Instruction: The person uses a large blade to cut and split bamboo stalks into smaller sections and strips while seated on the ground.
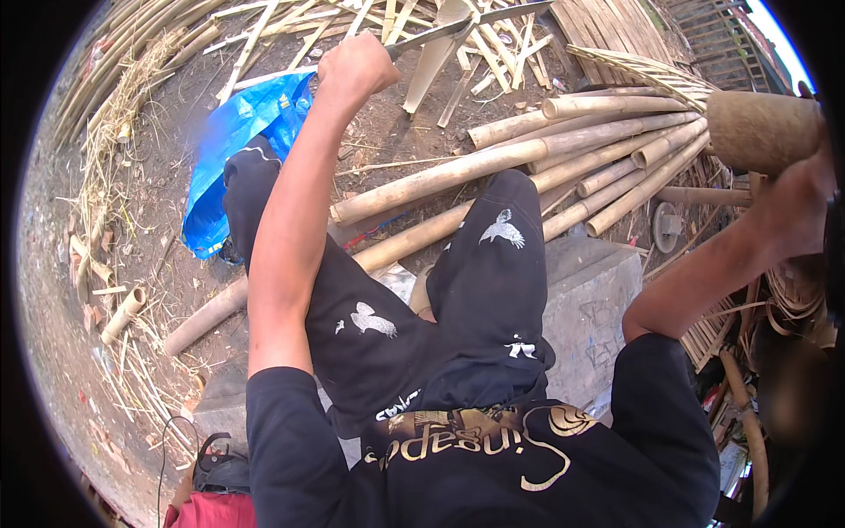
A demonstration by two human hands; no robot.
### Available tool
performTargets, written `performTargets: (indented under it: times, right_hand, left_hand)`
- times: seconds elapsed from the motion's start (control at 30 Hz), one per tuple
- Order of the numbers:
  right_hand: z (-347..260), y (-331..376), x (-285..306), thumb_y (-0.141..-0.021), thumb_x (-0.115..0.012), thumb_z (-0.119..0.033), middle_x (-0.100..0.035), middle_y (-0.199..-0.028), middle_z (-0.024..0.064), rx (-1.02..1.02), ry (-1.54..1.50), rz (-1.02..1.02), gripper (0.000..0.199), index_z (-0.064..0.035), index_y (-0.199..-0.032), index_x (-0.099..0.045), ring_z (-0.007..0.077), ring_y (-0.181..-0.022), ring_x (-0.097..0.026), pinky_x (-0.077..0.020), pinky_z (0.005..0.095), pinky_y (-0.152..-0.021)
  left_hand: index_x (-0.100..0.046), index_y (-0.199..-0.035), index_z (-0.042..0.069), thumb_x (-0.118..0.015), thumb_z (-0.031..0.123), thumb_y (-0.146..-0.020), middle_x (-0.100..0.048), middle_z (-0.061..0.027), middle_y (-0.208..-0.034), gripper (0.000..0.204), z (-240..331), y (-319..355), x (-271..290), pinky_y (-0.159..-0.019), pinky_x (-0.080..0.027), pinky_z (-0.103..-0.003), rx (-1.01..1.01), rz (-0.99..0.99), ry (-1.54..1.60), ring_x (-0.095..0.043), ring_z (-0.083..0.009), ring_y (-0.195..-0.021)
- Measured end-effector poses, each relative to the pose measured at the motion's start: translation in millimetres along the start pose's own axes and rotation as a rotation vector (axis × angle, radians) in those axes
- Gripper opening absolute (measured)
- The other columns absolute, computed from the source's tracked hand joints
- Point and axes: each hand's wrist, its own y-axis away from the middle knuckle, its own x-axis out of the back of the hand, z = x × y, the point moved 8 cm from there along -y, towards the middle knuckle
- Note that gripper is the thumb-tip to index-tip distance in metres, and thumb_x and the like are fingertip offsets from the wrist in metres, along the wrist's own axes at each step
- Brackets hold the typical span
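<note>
My left hand (359, 69) is closed in a fist around the handle of a machete (433, 35), out in front at the top of the view. The blade points right and slightly away. A pale split bamboo piece (429, 72) meets the blade and slants down below it; whether the blade is in it I cannot tell. At the far right rim my right hand (805, 189) is against a thick bamboo section (761, 130), apparently wrapped round it, with its fingers mostly hidden in shadow. The section's cut end faces left.
Several bamboo poles (510, 163) fan out across the ground before my knees. A blue plastic sheet (238, 150) lies by my left leg. Split strips (502, 48) litter the far ground. A grey concrete block (594, 308) is beside my right thigh; a short bamboo offcut (123, 315) lies left.
</note>
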Motion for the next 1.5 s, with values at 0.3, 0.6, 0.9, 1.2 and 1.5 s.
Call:
performTargets:
  times: [0.3,0.6,0.9,1.2,1.5]
  right_hand:
    - [115,337,-131,-0.076,-0.071,-0.007,-0.053,-0.139,0.0194,-1.138,-0.424,-0.949,0.102,-0.0148,-0.162,-0.018,0.0263,-0.118,-0.057,-0.0464,0.035,-0.099]
    - [112,251,-53,-0.082,-0.068,-0.002,-0.062,-0.106,0.0138,-1.341,-0.568,-0.688,0.098,-0.02,-0.163,-0.016,0.017,-0.067,-0.064,-0.0571,0.0332,-0.058]
    - [72,50,-10,-0.081,-0.071,-0.013,-0.039,-0.136,0.0268,-0.386,-0.051,-0.198,0.106,-0.0087,-0.16,-0.001,0.0288,-0.105,-0.053,-0.0518,0.0367,-0.088]
    - [78,408,-181,-0.075,-0.069,-0.017,-0.063,-0.127,0.0294,-1.012,-0.125,-1.225,0.099,-0.0354,-0.16,-0.02,0.0434,-0.114,-0.064,-0.0498,0.0452,-0.1]
    - [91,305,-155,-0.078,-0.07,0.002,-0.059,-0.125,0.0155,-1.422,-0.689,-0.886,0.097,-0.0122,-0.161,-0.022,0.0168,-0.084,-0.065,-0.0571,0.0304,-0.071]
  left_hand:
    - [-0.076,-0.096,0.004,-0.067,0.019,-0.073,-0.074,-0.02,-0.099,0.029,-11,-26,-66,-0.081,-0.059,-0.045,-0.257,0.11,-0.264,-0.074,-0.0338,-0.094]
    - [-0.074,-0.101,0.001,-0.065,0.019,-0.076,-0.072,-0.0241,-0.106,0.033,-14,-54,-92,-0.089,-0.056,-0.046,-0.07,-0.008,-0.017,-0.071,-0.0383,-0.102]
    - [-0.077,-0.101,0.003,-0.063,0.018,-0.075,-0.073,-0.0217,-0.109,0.033,-38,-60,-99,-0.09,-0.055,-0.041,0.022,-0.052,-0.03,-0.071,-0.0354,-0.106]
    - [-0.076,-0.104,0.001,-0.065,0.018,-0.078,-0.073,-0.0211,-0.112,0.033,-50,-69,-140,-0.091,-0.056,-0.045,0.093,-0.141,-0.076,-0.072,-0.0345,-0.105]
    - [-0.078,-0.1,0.003,-0.068,0.019,-0.078,-0.074,-0.021,-0.106,0.029,-64,-78,-214,-0.088,-0.057,-0.041,0.181,-0.165,0.047,-0.072,-0.0355,-0.104]
